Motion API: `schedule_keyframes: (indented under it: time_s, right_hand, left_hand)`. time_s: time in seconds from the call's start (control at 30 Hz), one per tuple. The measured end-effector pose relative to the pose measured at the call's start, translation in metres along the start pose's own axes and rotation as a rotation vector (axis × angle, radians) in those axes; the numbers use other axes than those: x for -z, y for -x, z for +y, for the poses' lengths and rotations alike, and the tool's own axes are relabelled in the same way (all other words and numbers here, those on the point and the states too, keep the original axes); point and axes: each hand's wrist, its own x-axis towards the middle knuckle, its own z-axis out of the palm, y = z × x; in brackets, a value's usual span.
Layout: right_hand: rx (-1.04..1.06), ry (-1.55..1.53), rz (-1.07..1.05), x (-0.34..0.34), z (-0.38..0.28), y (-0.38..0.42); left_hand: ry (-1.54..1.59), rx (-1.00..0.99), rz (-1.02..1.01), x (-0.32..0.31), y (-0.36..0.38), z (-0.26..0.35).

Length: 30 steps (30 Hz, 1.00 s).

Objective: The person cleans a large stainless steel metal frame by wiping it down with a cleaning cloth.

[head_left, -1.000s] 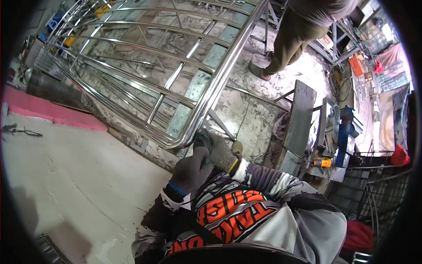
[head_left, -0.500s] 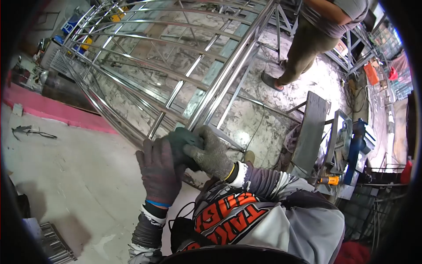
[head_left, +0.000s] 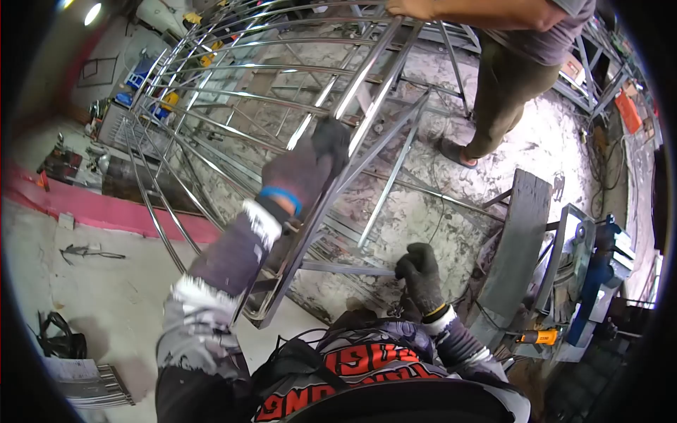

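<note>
My left hand (head_left: pixel 300 169), in a dark glove with a blue cuff, presses a dark cloth (head_left: pixel 330 137) onto the shiny rail (head_left: pixel 367 74) of a large barred metal frame. Its fingers are wrapped round the cloth. Lower and to the right, my right hand (head_left: pixel 421 278), in a grey-black glove with a yellow cuff edge, has its fingers curled. Whatever it may hold is hidden. The hand is beside the end of a grey metal bar (head_left: pixel 345 268) under the frame.
A person (head_left: pixel 508 92) stands at the upper right with a hand on the frame's far end. A dark plank (head_left: pixel 518 240), an orange-yellow tool (head_left: pixel 539 337) and a blue machine (head_left: pixel 596 275) are at the right. A pink strip (head_left: pixel 141 218) edges the floor at the left.
My hands have parted: the left moved up along the rail with the cloth, the right let go of the cloth and moved right and down. The person's arm now reaches to the frame.
</note>
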Motion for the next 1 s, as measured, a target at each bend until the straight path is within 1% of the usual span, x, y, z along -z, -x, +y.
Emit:
schedule_keyframes:
  time_s: [0.03,0.1,0.17,0.2,0.23,0.27,0.3,0.33,0.37,0.4,0.43,0.47,0.53,0.57,0.63,0.67,0.7,0.73,0.77,0.8,0.83,0.87,0.9,0.93,0.97,1.0]
  right_hand:
    - [0.007,-0.07,0.031,0.014,0.01,-0.001]
    - [0.024,-0.099,0.082,0.032,0.021,0.003]
    - [-0.109,-0.073,0.177,0.048,0.026,0.008]
    - [-0.109,-0.07,0.178,0.055,0.033,0.012]
    - [-0.168,-0.052,0.215,0.059,0.041,0.015]
    - [-0.171,-0.065,0.236,0.064,0.05,0.021]
    - [-0.172,-0.082,0.26,0.065,0.057,0.021]
    - [-0.167,-0.094,0.276,0.062,0.044,0.019]
    - [-0.165,0.014,0.282,0.062,0.028,0.024]
    - [-0.175,0.07,0.291,0.064,0.021,0.03]
    - [-0.186,0.126,0.301,0.065,0.014,0.037]
    - [-0.156,0.068,0.293,0.069,0.015,0.036]
    - [-0.14,0.0,0.284,0.075,0.018,0.037]
    - [-0.151,-0.002,0.281,0.078,0.021,0.034]
    - [-0.08,0.151,0.235,0.081,0.029,0.018]
    - [-0.146,0.063,0.206,0.077,0.034,0.003]
    - [-0.048,0.13,0.212,0.063,0.022,-0.017]
    - [0.048,0.197,0.224,0.041,0.002,-0.04]
    - [0.195,0.138,0.201,0.019,-0.02,-0.062]
    - [0.311,0.044,0.167,-0.005,-0.034,-0.087]
    - [0.229,-0.164,0.102,-0.033,-0.065,-0.099]
    - [0.231,-0.301,0.017,-0.055,-0.095,-0.107]
    - [0.178,-0.373,-0.095,-0.07,-0.106,-0.119]
    - [0.124,-0.56,-0.139,-0.091,-0.109,-0.131]
    - [0.125,-0.641,-0.204,-0.106,-0.102,-0.147]
    - [0.129,-0.715,-0.166,-0.123,-0.096,-0.159]
  left_hand:
    - [-0.031,-0.014,0.006,0.007,-0.031,0.017]
    - [-0.186,-0.239,0.133,0.012,-0.097,0.044]
    - [-0.262,-0.305,0.105,0.027,-0.158,0.079]
    - [-0.292,-0.344,0.094,0.032,-0.195,0.094]
    - [-0.312,-0.401,0.086,0.036,-0.231,0.106]
    - [-0.317,-0.413,0.093,0.036,-0.259,0.12]
    - [-0.191,-0.265,0.162,0.04,-0.279,0.14]
    - [-0.061,-0.12,0.22,0.042,-0.293,0.156]
    - [-0.058,-0.139,0.21,0.043,-0.302,0.162]
    - [-0.023,-0.207,0.204,0.037,-0.318,0.156]
    - [0.011,-0.27,0.198,0.042,-0.308,0.154]
    - [-0.097,-0.387,0.088,0.047,-0.294,0.149]
    - [-0.062,-0.239,0.034,0.023,-0.287,0.11]
    - [0.057,-0.221,0.032,0.025,-0.249,0.096]
    - [-0.104,-0.299,-0.051,0.01,-0.202,0.047]
    - [0.002,-0.166,-0.022,0.019,-0.154,0.048]
    - [0.057,-0.144,-0.029,0.019,-0.124,0.043]
    - [0.094,-0.011,-0.01,0.02,-0.097,0.049]
    - [0.079,-0.016,-0.009,0.014,-0.077,0.047]
    - [-0.052,-0.142,0.191,0.007,-0.063,0.043]
    - [-0.183,-0.268,0.394,0.004,-0.053,0.041]
    - [-0.196,-0.273,0.404,0.003,-0.043,0.04]
    - [-0.206,-0.324,0.467,0.002,-0.036,0.041]
    - [-0.217,-0.377,0.522,-0.001,-0.028,0.04]
    - [-0.23,-0.388,0.518,0.002,-0.019,0.044]
    - [-0.168,-0.475,0.356,0.01,-0.01,0.051]
